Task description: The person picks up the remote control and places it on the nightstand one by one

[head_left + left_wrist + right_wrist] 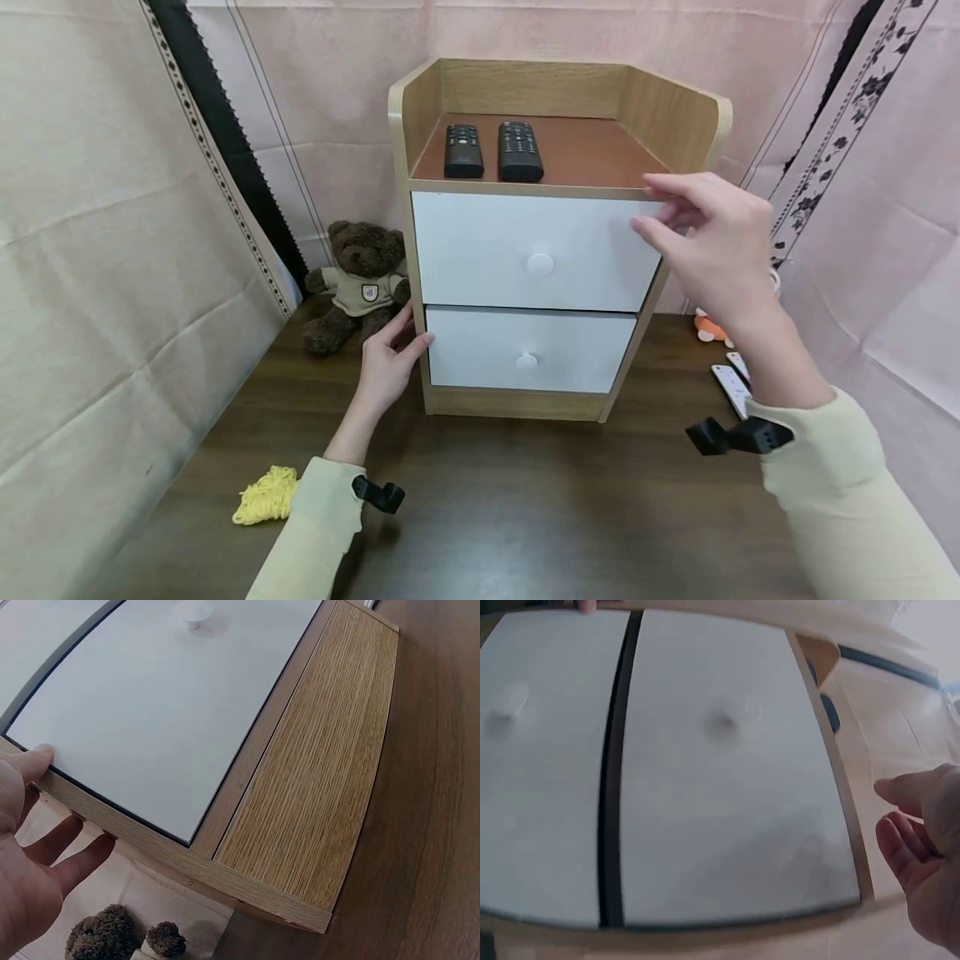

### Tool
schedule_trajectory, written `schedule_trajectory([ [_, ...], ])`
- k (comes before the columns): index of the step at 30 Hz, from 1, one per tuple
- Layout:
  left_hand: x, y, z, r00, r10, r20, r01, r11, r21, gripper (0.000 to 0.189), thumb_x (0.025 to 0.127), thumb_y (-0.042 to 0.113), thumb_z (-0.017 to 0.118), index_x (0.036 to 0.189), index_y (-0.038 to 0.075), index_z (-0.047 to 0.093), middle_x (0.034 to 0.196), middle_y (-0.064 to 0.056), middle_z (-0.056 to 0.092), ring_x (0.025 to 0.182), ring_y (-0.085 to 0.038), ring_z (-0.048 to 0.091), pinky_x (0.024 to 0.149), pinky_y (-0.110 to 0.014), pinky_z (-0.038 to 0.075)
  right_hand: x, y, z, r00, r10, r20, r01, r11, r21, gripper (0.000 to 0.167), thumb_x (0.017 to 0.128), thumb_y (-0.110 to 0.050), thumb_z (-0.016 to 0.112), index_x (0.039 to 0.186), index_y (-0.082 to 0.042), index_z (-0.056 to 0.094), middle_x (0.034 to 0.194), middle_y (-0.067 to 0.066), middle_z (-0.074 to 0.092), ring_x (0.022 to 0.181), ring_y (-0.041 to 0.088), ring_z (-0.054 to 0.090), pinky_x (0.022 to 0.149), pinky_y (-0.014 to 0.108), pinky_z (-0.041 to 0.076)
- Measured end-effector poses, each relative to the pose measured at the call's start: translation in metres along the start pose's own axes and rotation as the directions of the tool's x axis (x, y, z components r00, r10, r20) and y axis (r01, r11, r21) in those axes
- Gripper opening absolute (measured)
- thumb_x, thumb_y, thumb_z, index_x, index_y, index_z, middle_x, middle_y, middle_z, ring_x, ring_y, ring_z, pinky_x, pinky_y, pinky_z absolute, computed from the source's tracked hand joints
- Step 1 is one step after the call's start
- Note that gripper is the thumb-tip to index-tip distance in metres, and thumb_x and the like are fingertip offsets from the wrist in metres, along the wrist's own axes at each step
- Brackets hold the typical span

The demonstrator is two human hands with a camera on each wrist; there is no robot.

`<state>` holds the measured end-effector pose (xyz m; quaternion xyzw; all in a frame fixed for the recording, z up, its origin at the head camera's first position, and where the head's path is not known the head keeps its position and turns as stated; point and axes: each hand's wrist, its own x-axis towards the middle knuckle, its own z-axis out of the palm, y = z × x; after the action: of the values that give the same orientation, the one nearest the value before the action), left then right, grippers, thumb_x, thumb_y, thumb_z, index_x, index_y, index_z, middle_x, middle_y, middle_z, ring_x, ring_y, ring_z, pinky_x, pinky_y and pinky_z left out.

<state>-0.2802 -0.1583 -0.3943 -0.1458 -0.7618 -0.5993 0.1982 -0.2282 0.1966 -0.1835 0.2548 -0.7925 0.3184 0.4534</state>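
Note:
A small wooden cabinet [517, 403] stands on the table, with a white upper drawer [480, 242] and a white lower drawer [480, 342], each with a round knob. Both drawers are closed. My left hand [386, 367] grips the cabinet's left front edge beside the lower drawer; in the left wrist view its thumb [37, 761] lies on the front and its fingers along the side. My right hand [712, 233] is raised in front of the cabinet's upper right corner, fingers loosely bent, thumb apart, holding nothing. Two black remote controls, a left one [463, 152] and a right one [519, 152], lie on the brown top.
A brown teddy bear [363, 279] sits left of the cabinet, close to my left hand. Yellow yarn [267, 496] lies by my left sleeve. To the right are an orange-and-white toy [711, 327] and white flat objects [729, 387], partly behind my right arm. Pink cloth [315, 100] hangs around.

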Motion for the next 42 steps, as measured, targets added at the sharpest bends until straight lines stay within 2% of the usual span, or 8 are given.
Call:
schedule_trajectory([
  [4,0.000,0.002,0.001,0.999,-0.035,-0.004,0.035,0.999,0.004,0.061,0.099,0.011,0.071,0.155,0.011,0.046,0.140,-0.021,0.060,0.130,-0.032,0.057,0.101,-0.049,0.049,-0.024,0.027,-0.024,0.986,0.161,-0.045,-0.159,0.986,0.044,0.038,0.080,0.006,0.085,0.117,0.000,0.078,0.098,-0.008,0.074,0.078,-0.003,0.062,0.077,0.009,0.049],
  [7,0.001,0.001,0.003,0.999,-0.054,-0.005,0.054,0.999,0.003,0.062,0.099,0.006,0.070,0.155,0.007,0.044,0.140,-0.024,0.059,0.131,-0.035,0.056,0.102,-0.052,0.048,-0.041,0.048,-0.041,0.949,0.307,-0.065,-0.304,0.951,0.057,0.039,0.081,0.004,0.084,0.119,-0.002,0.077,0.095,-0.021,0.070,0.078,-0.001,0.063,0.076,0.008,0.048],
  [11,0.001,0.000,0.003,0.998,-0.060,-0.009,0.060,0.998,0.003,0.063,0.099,0.002,0.069,0.155,0.004,0.042,0.141,-0.026,0.057,0.132,-0.037,0.055,0.102,-0.054,0.047,-0.061,0.066,-0.056,0.899,0.430,-0.087,-0.423,0.902,0.084,0.040,0.082,0.004,0.082,0.120,-0.003,0.076,0.093,-0.021,0.070,0.078,0.001,0.062,0.076,0.007,0.048],
  [17,0.000,-0.001,0.001,0.999,-0.040,-0.014,0.040,0.999,-0.002,0.061,0.099,0.009,0.071,0.155,0.011,0.046,0.140,-0.020,0.061,0.130,-0.031,0.058,0.101,-0.050,0.049,-0.093,0.085,-0.069,0.848,0.522,-0.089,-0.519,0.853,0.059,0.042,0.085,0.001,0.082,0.126,-0.004,0.074,0.092,-0.019,0.070,0.079,-0.001,0.063,0.075,0.006,0.048],
  [25,0.002,0.000,0.002,1.000,-0.002,-0.003,0.002,1.000,-0.027,0.061,0.098,0.012,0.073,0.154,0.013,0.048,0.136,-0.021,0.063,0.127,-0.035,0.059,0.099,-0.054,0.049,-0.144,0.123,-0.069,0.766,0.641,-0.048,-0.641,0.767,0.027,0.044,0.088,-0.007,0.082,0.130,-0.004,0.071,0.082,-0.025,0.066,0.076,-0.008,0.063,0.074,0.004,0.047],
  [32,0.002,0.000,0.003,1.000,-0.014,0.009,0.015,0.999,-0.048,0.061,0.099,0.012,0.072,0.154,0.012,0.047,0.139,-0.021,0.061,0.129,-0.033,0.057,0.101,-0.058,0.047,-0.200,0.166,-0.064,0.747,0.665,0.009,-0.665,0.747,-0.016,0.041,0.090,-0.007,0.079,0.127,0.007,0.069,0.084,-0.034,0.064,0.074,-0.014,0.061,0.064,0.005,0.047],
  [39,0.002,-0.002,0.001,1.000,0.012,0.006,-0.012,1.000,-0.019,0.061,0.099,0.012,0.071,0.155,0.013,0.047,0.140,-0.020,0.060,0.128,-0.033,0.058,0.099,-0.052,0.050,-0.238,0.195,-0.071,0.661,0.748,0.051,-0.745,0.663,-0.068,0.051,0.093,-0.015,0.078,0.133,0.012,0.060,0.081,-0.038,0.058,0.067,-0.014,0.060,0.054,0.011,0.047],
  [42,0.002,-0.002,0.001,1.000,0.012,0.008,-0.012,1.000,-0.010,0.061,0.099,0.011,0.071,0.155,0.013,0.046,0.141,-0.020,0.060,0.128,-0.034,0.058,0.099,-0.049,0.050,-0.250,0.203,-0.072,0.639,0.767,0.056,-0.762,0.641,-0.090,0.055,0.093,-0.017,0.078,0.135,0.013,0.059,0.080,-0.039,0.057,0.067,-0.016,0.059,0.054,0.012,0.048],
])
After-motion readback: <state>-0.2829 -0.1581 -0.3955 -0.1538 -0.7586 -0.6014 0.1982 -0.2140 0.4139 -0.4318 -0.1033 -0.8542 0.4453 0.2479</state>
